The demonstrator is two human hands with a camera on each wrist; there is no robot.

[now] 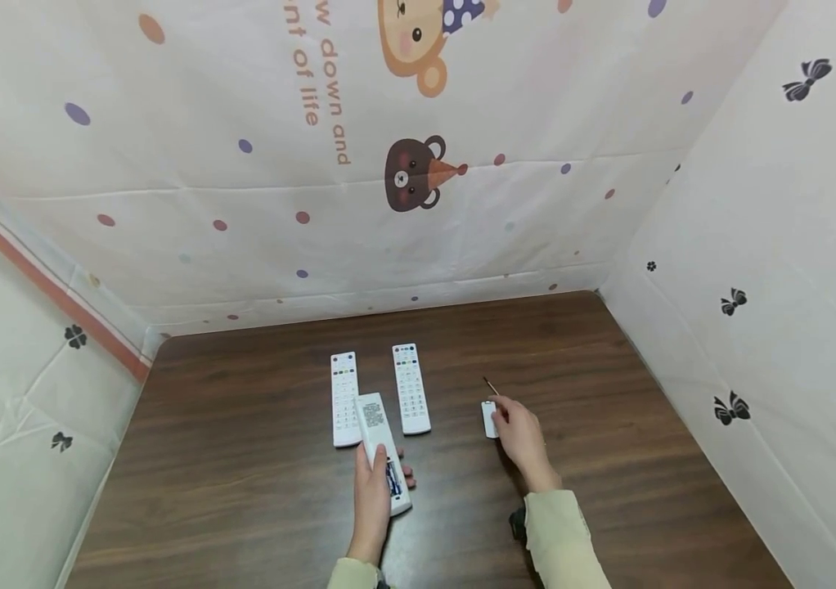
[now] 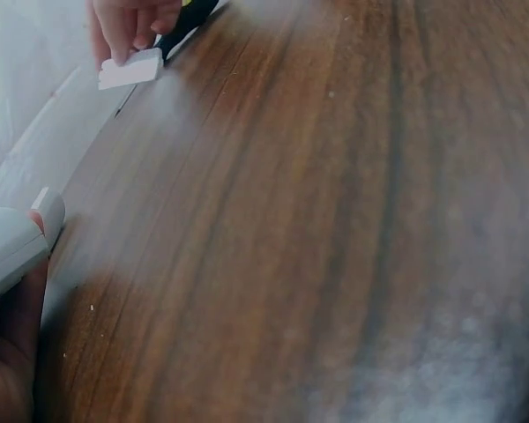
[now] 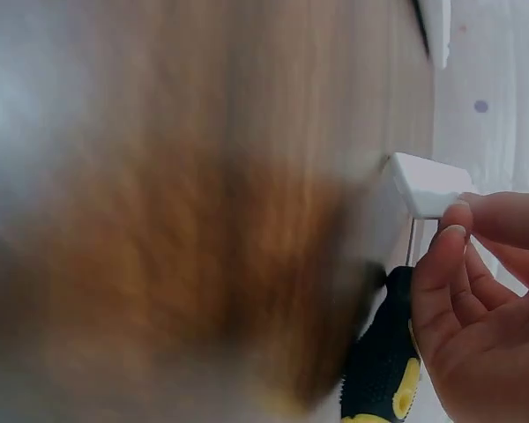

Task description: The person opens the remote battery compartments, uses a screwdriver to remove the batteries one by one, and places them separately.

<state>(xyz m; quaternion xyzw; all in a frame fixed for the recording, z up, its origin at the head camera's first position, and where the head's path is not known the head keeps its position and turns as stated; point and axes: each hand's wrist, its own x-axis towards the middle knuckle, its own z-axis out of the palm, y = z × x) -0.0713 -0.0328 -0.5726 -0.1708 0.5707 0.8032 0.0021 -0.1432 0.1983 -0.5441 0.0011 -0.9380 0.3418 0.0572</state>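
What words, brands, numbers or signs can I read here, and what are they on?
"w down and": back wall cloth, sideways, start cut off.
"nt of life": same cloth, also cut off.
Right wall cloth: lettering runs out of view; perhaps "gra", unclear.
Held remote in the left hand: printed label, too small to read.
Left-lying remote and right-lying remote: key markings too small to read.
No brand or number is readable.

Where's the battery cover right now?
The cover is right of centre in the head view, pinched in the right hand; in the right wrist view, the screwdriver shows just below it in the image.
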